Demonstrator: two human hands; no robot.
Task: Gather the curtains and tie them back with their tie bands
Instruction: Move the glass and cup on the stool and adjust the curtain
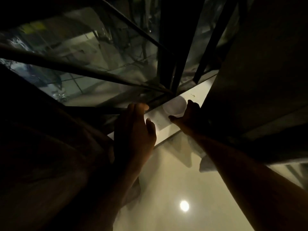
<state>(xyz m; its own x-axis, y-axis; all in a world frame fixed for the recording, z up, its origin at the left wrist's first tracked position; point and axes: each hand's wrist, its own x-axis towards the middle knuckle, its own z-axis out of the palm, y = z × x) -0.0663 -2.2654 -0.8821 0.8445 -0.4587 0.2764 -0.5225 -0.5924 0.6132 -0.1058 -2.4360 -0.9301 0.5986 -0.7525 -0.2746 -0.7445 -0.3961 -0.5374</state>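
The room is dim. A dark curtain (41,147) hangs bunched at the left, and another dark curtain (258,80) fills the right side. My left hand (135,130) lies flat at the foot of the window frame, fingers together and thumb apart, with nothing in it. My right hand (188,117) reaches over the white sill (160,124) and curls around a small white cup (175,107) that stands there. A long pale strip (66,67) runs slanting across the glass from the left; I cannot tell whether it is a tie band.
Dark window bars (166,64) cross the glass above the sill. The glossy floor (166,189) below reflects a round lamp (184,205). A pale piece of cloth (206,164) shows under my right forearm.
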